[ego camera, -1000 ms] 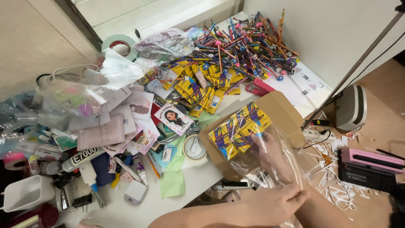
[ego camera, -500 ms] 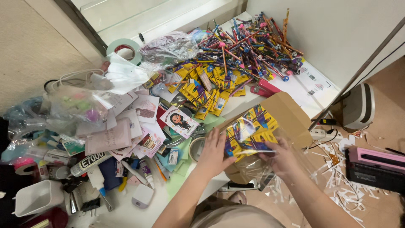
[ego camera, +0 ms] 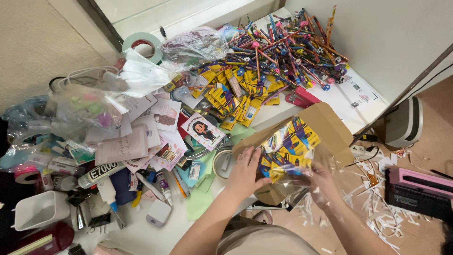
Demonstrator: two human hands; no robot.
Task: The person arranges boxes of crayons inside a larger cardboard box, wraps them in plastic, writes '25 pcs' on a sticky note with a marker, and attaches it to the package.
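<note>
- While both hands work at the front edge of the tabletop (ego camera: pixel 141 236), the left hand (ego camera: pixel 245 172) lies flat w/ fingers spread & slightly curled on the near side of a clear plastic bag (ego camera: pixel 302 160); palm pressing, not a closed grip.
- Right hand (ego camera: pixel 321 182) sits behind/under the film, fingers look curled, pinching the bag's lower part; how tight I cannot tell, plastic blurs it.
- Bag holds small yellow crayon packs (ego camera: pixel 290 146), several stacked inside; it rests on an open cardboard box (ego camera: pixel 325 125) at the front right corner of the tabletop, overhanging the edge.
- Progress, judged: bag looks partly to mostly filled; mouth not clearly visible, so sealed or not I can't say.
- Left to do, prob.: big heap of same yellow packs (ego camera: pixel 236 94) remains mid-tabletop toward the back, next to a pile of pencils (ego camera: pixel 288 42) at the back right corner.
- Room: very little. Tape roll (ego camera: pixel 222 163) just beside left hand, red stapler (ego camera: pixel 302 99) near the box's back flap, card w/ cartoon figure (ego camera: pixel 204 131) & loose papers crowd the left.
- Glue tube (ego camera: pixel 96 174), white tub (ego camera: pixel 40 210) line the front left edge.
- Free space mostly off the right edge, over floor strewn w/ paper scraps (ego camera: pixel 382 222).
</note>
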